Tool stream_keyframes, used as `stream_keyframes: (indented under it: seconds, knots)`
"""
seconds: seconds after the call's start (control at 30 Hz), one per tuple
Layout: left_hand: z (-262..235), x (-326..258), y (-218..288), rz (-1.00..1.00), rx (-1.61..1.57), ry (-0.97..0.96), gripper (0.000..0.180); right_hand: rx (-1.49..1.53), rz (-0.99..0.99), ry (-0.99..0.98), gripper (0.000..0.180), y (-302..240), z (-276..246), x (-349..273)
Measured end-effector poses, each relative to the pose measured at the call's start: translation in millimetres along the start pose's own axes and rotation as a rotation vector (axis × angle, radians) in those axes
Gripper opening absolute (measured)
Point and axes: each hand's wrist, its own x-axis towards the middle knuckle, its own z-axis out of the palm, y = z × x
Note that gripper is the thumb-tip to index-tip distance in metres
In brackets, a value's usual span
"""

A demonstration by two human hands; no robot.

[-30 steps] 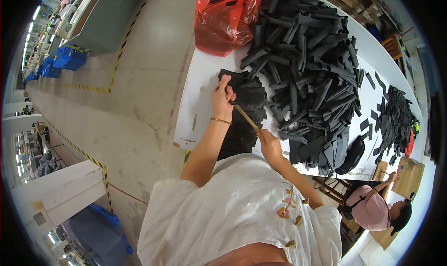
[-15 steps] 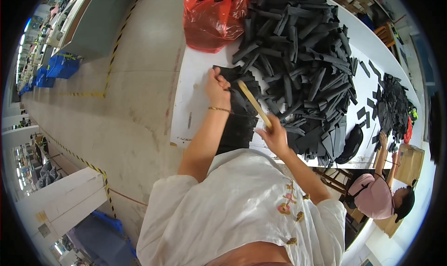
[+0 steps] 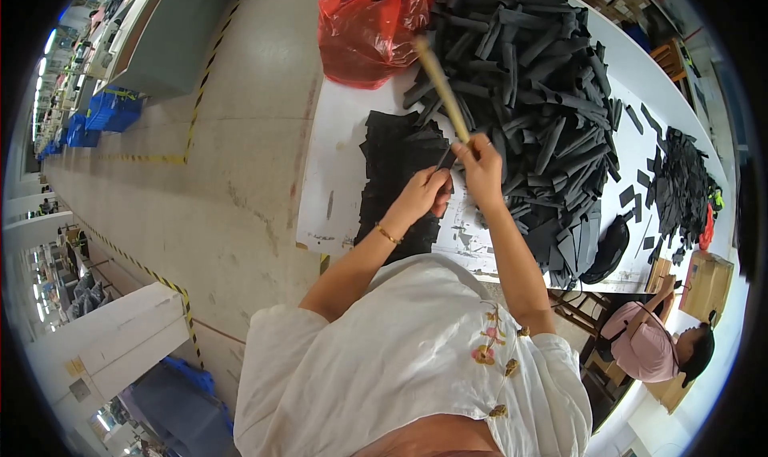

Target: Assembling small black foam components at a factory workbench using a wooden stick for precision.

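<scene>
My right hand [image 3: 483, 167] is closed around the lower end of a pale yellow wooden stick [image 3: 442, 85], smeared by motion, which points up and away toward the red bag. Just left of it, my left hand [image 3: 426, 193] is closed on a thin black strip [image 3: 446, 159] whose tip shows between the two hands. Below and left of my hands, overlapping flat black pieces [image 3: 392, 157] are laid in a long stack on the white table [image 3: 332, 145]. To the right rises a big heap of curled black strips [image 3: 528, 89].
A red plastic bag [image 3: 364, 45] sits at the table's far left corner. At the right, a black cap-like bundle [image 3: 612, 249] lies near a second black pile [image 3: 680, 177]. A person in pink [image 3: 640, 341] sits there. Cardboard boxes [image 3: 708, 285] stand beside them.
My left hand has come off the stack's far end toward me and right, now holding a black strip. My right hand and stick have moved away from me. The seated person's hands have drawn back.
</scene>
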Motion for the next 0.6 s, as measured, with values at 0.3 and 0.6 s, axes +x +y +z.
stream_keyframes:
  seconds: [0.3,0.6]
  knots:
    - [-7.4,-24.1,-34.0,0.361,0.544,0.269,0.018,-0.157,0.028,0.231,0.034,28.4,-92.3,103.4]
    - [-76.8,80.8,-19.1,0.597,1.347,0.201,0.012,-0.265,0.090,0.081,0.024,62.0,-136.1,5.4]
